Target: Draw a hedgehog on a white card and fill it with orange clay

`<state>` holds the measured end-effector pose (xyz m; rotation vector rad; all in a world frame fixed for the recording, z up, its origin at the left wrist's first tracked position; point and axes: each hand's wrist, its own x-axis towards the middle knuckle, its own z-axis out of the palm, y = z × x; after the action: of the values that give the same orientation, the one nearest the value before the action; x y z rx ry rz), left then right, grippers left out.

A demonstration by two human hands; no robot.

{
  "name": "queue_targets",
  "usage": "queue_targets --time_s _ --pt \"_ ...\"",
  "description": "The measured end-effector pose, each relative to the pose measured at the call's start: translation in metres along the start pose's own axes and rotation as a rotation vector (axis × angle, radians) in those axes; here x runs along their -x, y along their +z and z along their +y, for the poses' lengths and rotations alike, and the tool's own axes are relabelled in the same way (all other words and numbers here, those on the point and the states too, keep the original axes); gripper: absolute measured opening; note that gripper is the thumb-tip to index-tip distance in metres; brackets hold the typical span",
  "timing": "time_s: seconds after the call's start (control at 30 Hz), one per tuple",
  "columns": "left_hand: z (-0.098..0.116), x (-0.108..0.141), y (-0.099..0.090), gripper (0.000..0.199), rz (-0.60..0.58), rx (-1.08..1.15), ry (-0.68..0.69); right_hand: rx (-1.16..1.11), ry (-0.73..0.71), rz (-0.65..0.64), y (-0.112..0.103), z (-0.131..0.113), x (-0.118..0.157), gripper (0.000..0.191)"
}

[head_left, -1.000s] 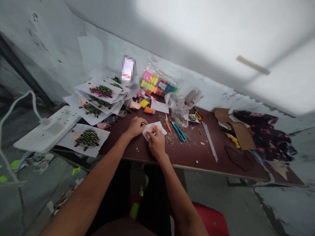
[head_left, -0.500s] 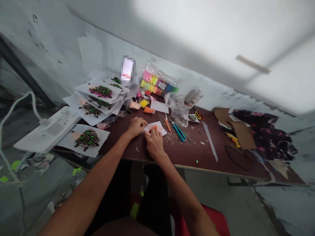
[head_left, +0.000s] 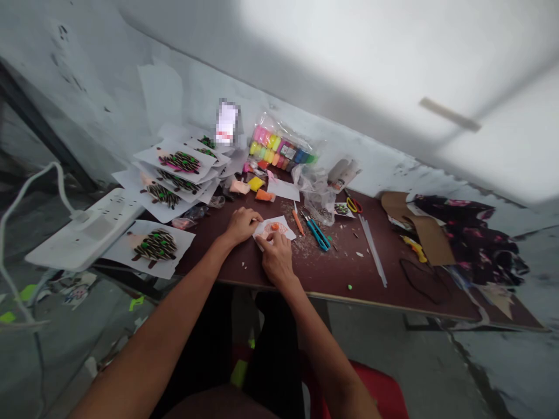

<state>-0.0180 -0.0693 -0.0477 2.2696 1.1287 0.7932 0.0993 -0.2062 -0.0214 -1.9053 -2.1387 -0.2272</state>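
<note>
A small white sheet of paper (head_left: 288,228) with an orange print lies on the brown table, and a lump of orange clay (head_left: 275,226) sits on it. My left hand (head_left: 244,225) rests at the sheet's left edge, its fingers bent and closed on the paper. Over the near side of the same sheet is my right hand (head_left: 278,256), thumb and fingers apart, fingertips touching the paper just short of the clay. Right of the sheet lie an orange-handled craft knife (head_left: 298,222) and blue-handled cutters (head_left: 321,235).
Packs of yellow clay (head_left: 255,184) and orange clay (head_left: 264,195) lie behind my hands. Hedgehog pictures (head_left: 154,245) are piled at left beside a white power strip (head_left: 87,230). Scissors (head_left: 353,205), clear sticks (head_left: 373,250) and a yellow glue gun (head_left: 414,249) lie at right.
My right hand has drawn back slightly toward me and right, uncovering more of the orange clay and print. My left hand has stayed put.
</note>
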Motion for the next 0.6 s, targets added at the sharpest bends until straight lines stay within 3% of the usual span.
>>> queue_targets --time_s 0.23,0.43,0.6 --pt "0.0010 -0.0007 -0.0005 0.032 0.107 0.199 0.023 -0.023 -0.002 0.007 -0.0007 -0.0007 0.0000 0.035" --pt "0.0041 0.0016 -0.0016 0.023 0.005 -0.041 0.000 -0.034 0.001 0.009 0.0004 0.0005 -0.0002 0.037" --pt "0.0059 0.0027 -0.0068 0.015 -0.069 -0.080 -0.001 -0.052 -0.002 0.033 0.0006 0.0012 0.0003 0.039"
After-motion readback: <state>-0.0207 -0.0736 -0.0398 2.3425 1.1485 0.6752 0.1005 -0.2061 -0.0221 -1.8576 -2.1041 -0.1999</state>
